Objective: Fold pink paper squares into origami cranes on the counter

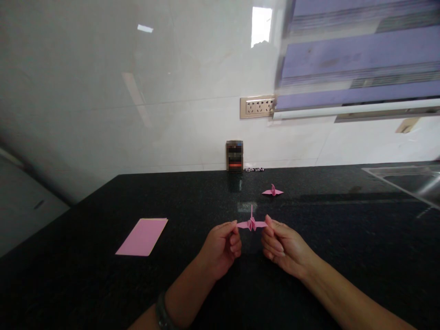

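A pink origami crane is stretched level between my two hands, its wings spread to either side and one thin point sticking up. My left hand pinches the tip of the left wing between thumb and forefinger, the other fingers curled. At the opposite wing tip, my right hand pinches in the same way. Just beyond them, a second pink origami crane stands on the dark counter with its wings out. To the left lies a stack of pink paper with a pale yellow edge showing.
The black speckled counter runs back to a glossy white tiled wall. Against it stands a small dark blurred-out object beside a beaded strand. A metal sink is at the right, below a purple blind and a wall socket.
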`<state>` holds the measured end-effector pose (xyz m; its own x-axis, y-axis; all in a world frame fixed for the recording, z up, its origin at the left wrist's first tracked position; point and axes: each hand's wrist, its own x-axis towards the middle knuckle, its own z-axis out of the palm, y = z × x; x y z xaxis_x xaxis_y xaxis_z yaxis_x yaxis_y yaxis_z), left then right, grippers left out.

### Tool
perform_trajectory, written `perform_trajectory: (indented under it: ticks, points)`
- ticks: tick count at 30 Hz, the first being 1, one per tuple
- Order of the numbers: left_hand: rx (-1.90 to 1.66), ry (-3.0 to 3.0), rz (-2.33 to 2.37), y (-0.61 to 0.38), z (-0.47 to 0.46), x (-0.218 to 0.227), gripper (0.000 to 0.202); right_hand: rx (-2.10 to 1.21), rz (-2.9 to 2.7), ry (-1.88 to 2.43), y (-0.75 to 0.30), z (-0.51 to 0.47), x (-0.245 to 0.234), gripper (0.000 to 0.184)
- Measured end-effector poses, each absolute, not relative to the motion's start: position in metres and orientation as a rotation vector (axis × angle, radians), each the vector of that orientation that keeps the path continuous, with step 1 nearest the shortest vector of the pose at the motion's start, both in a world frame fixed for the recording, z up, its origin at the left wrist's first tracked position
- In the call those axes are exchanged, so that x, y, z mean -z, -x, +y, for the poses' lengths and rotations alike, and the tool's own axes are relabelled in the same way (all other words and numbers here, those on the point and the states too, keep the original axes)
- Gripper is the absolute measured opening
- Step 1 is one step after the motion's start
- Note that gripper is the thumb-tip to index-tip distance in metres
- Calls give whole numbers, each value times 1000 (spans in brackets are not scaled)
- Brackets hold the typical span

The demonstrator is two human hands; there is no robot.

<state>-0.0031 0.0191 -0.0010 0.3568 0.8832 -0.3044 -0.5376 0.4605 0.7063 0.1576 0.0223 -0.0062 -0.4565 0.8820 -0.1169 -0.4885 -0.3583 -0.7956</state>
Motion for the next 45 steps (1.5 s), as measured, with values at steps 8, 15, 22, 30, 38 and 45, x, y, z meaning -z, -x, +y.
perform_trajectory:
  ticks: [8, 15, 22, 30, 38, 45]
  points:
    - [-1024, -903, 905, 14, 25, 0, 26, -1081, -1792, 1101, -175, 30, 5, 35]
    - [-1028, -1119, 1004, 19, 26, -5, 27, -1266, -1697, 1065, -177, 33, 4, 40]
    - [-942, -755, 862, 15, 30, 2, 24, -1416, -1584, 1067, -168, 29, 2, 44]
    - [-913, -729, 903, 8, 27, 6, 37, -1400, -1534, 1086, -162, 26, 5, 42]
    - [-906, -787, 907, 11, 26, 9, 25, -1218, -1726, 1083, -175, 34, 4, 30]
    - [-736, -791, 887, 12, 22, 11, 21, -1262, -1803, 898, -168, 24, -1, 21]
